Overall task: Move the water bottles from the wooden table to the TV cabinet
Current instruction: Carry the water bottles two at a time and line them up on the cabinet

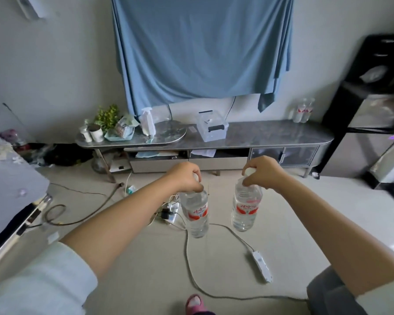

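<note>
I carry two clear water bottles with red labels above the floor. My left hand point(187, 177) grips the neck of the left bottle point(197, 214), which hangs down. The cap and neck of the right bottle point(245, 209) are pinched by my right hand point(263, 171). Ahead stands the long grey TV cabinet point(271, 135). At its far right end stand two more bottles point(303, 111) against the wall. The wooden table is out of view.
On the cabinet sit a clear plastic box point(212, 129), a spray bottle point(148, 121), a plant point(107, 115) and cups. Cables and a power strip point(262, 266) lie on the floor between me and the cabinet. A black speaker point(362, 108) stands right, a bed edge point(14, 201) left.
</note>
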